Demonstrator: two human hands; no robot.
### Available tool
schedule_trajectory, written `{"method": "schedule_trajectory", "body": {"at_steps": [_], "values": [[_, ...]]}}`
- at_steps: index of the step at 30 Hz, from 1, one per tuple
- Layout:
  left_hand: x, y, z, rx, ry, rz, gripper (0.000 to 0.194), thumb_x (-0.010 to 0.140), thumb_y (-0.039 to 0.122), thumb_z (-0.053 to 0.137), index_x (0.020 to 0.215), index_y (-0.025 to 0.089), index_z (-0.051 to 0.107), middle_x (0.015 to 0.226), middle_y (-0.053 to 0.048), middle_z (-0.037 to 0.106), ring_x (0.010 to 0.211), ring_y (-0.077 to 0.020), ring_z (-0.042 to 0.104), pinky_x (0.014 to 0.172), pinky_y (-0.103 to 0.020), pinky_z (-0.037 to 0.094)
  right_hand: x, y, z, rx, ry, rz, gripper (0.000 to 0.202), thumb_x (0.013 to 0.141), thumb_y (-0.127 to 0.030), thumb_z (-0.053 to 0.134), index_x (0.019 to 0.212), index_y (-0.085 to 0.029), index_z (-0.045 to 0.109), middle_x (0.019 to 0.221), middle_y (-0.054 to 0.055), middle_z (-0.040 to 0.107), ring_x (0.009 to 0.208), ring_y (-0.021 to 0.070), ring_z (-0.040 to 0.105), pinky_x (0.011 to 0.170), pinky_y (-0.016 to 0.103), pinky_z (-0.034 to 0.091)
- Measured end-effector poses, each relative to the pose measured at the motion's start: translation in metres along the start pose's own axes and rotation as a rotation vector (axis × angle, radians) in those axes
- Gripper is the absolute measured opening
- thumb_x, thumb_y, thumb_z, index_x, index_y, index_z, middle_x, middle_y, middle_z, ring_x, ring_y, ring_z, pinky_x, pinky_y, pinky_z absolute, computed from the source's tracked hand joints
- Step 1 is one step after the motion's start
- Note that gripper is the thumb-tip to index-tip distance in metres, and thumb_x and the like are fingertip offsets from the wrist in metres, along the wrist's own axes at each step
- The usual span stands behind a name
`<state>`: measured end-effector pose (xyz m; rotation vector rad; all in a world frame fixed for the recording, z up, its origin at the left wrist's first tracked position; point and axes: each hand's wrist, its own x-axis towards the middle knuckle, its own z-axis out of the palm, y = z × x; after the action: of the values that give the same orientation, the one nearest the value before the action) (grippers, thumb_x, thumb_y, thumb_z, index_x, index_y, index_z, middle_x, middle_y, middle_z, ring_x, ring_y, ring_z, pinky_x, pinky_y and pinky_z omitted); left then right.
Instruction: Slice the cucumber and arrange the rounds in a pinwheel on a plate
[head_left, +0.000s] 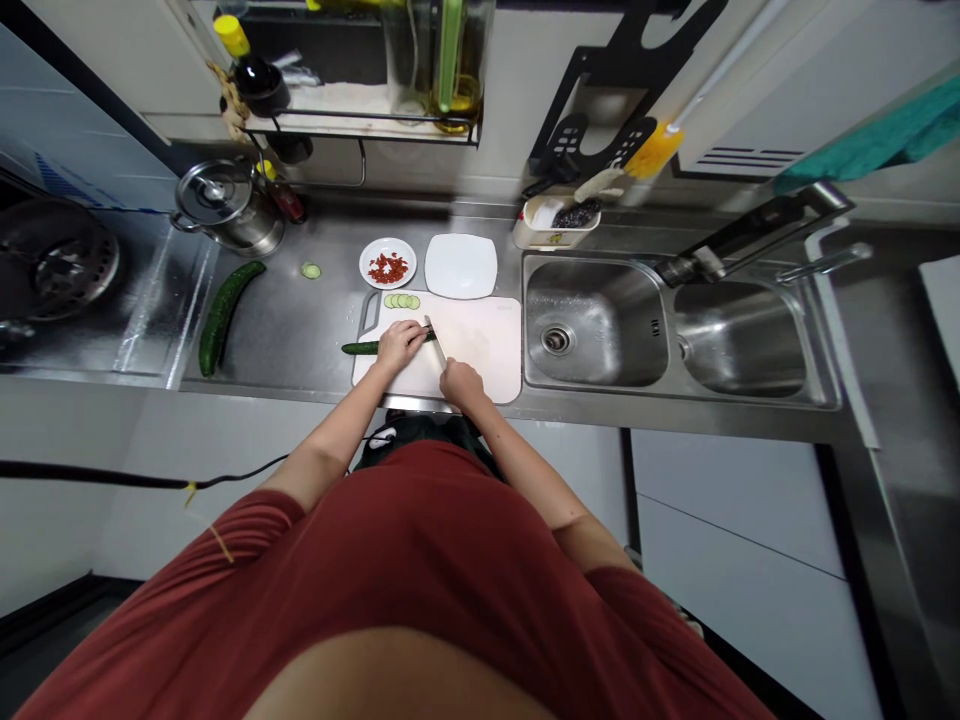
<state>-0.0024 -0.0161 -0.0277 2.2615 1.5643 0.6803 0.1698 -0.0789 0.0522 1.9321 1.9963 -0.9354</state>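
A dark green cucumber (pixel 361 348) lies across the left part of a white cutting board (pixel 487 350), its left end sticking out past the board. My left hand (pixel 401 346) is closed over its middle, near the cut end. In my right hand (pixel 462 384) is the handle of a knife (pixel 438 345), whose blade stands at the cucumber's right end. Several thin cucumber slices (pixel 402 301) lie in a row at the board's upper left. Behind the board stand a plate of chopped red pieces (pixel 388 268) and a square white plate (pixel 460 266).
A second, curved cucumber (pixel 227 318) lies on the steel counter to the left, with a few slices (pixel 310 270) near it. A lidded steel pot (pixel 229 208) stands behind. On the right is a double sink (pixel 596 320) with a faucet (pixel 757 235); a bottle shelf (pixel 360 123) hangs above.
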Motion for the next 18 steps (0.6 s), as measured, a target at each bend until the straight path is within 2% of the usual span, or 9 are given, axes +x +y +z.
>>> {"method": "schedule_trajectory", "body": {"at_steps": [6, 18], "values": [[0.000, 0.001, -0.001, -0.014, -0.004, -0.005, 0.029, 0.095, 0.037, 0.047, 0.102, 0.024, 0.072, 0.106, -0.005, 0.067, 0.097, -0.0191, 0.058, 0.084, -0.032, 0.045, -0.005, 0.005, 0.003, -0.012, -0.017, -0.001, 0.031, 0.093, -0.015, 0.035, 0.116, -0.014, 0.055, 0.111, 0.017, 0.065, 0.104, 0.0256, 0.063, 0.084, 0.034, 0.048], [-0.001, 0.001, -0.001, -0.007, -0.005, -0.005, 0.029, 0.094, 0.037, 0.046, 0.102, 0.025, 0.072, 0.107, -0.006, 0.067, 0.096, -0.0190, 0.059, 0.082, -0.032, 0.046, 0.008, -0.002, 0.001, 0.000, 0.012, -0.015, 0.032, 0.092, -0.014, 0.035, 0.116, -0.013, 0.056, 0.112, 0.017, 0.065, 0.106, 0.0264, 0.062, 0.085, 0.035, 0.048]]}}
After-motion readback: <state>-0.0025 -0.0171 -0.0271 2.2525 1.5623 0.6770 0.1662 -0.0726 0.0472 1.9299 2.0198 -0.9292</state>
